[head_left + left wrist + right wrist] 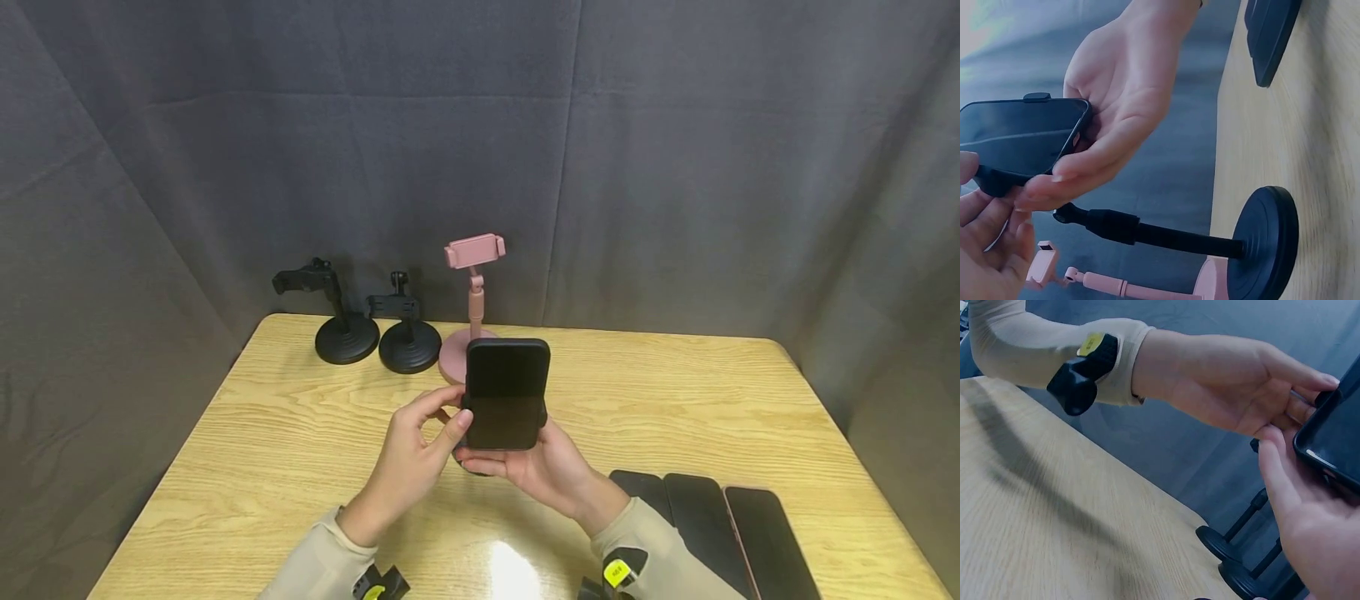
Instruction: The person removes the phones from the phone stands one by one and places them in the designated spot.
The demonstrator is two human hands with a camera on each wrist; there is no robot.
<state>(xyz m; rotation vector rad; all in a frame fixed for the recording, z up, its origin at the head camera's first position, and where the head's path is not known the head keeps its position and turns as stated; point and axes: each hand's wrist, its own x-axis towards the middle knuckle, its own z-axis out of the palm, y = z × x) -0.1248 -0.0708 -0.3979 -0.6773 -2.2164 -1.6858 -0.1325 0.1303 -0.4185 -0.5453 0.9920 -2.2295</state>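
Note:
A black phone [507, 396] stands upright, facing me, in a black holder whose clamp tab [1037, 97] hooks over one long edge. My left hand [420, 450] pinches the clamp at the phone's left side between thumb and fingers. My right hand [551, 471] holds the phone's lower end, its fingers running under the bottom edge and its thumb mostly hidden. Below the hands, the left wrist view shows a black phone stand [1166, 237] with a round base [1266, 244] on the table; the phone largely hides it in the head view.
A pink phone stand [476, 304] and two black stands, one at the left [347, 337] and one beside it [409, 343], stand along the table's back edge. Several dark phones [772, 533] lie at the right front of the wooden table [675, 392]. Grey curtains [675, 167] hang behind.

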